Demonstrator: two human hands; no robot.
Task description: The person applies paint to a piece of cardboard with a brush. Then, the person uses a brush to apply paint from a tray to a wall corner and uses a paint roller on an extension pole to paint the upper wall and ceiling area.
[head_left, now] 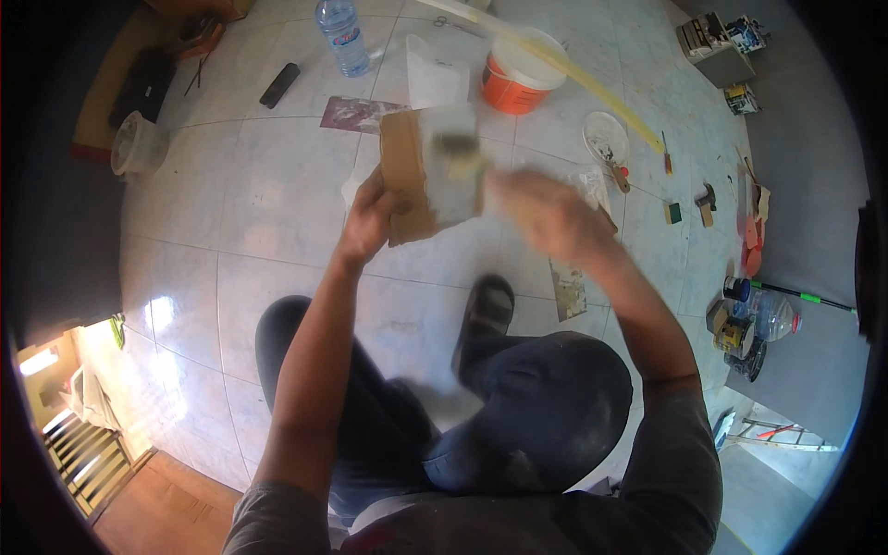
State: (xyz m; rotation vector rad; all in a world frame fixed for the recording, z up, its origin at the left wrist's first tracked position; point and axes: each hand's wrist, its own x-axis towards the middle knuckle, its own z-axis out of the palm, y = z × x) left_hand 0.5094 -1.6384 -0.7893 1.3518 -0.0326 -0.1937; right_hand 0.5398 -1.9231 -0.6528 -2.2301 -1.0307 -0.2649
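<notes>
My left hand [370, 213] grips a piece of brown cardboard [402, 176] by its left side, holding it up above the floor; much of its face carries a pale whitish coat [439, 203]. My right hand [555, 213], blurred, is closed on the handle of a brush [458, 148], whose dark head is over the coated face; whether it touches is unclear. Behind lie a stained maroon board [347, 113], a white sheet [430, 60], an orange-and-white bucket [511, 88] and a white tub [601, 139]. A stained strip [569, 291] lies below my right hand.
A water bottle [340, 42], black phone [279, 85] and clear container [139, 148] are at the upper left. A long yellow strip [583, 79], screwdriver [667, 157], sponge [672, 211] and hammer [706, 203] lie rightward, with cans and jugs [772, 319] along the right edge.
</notes>
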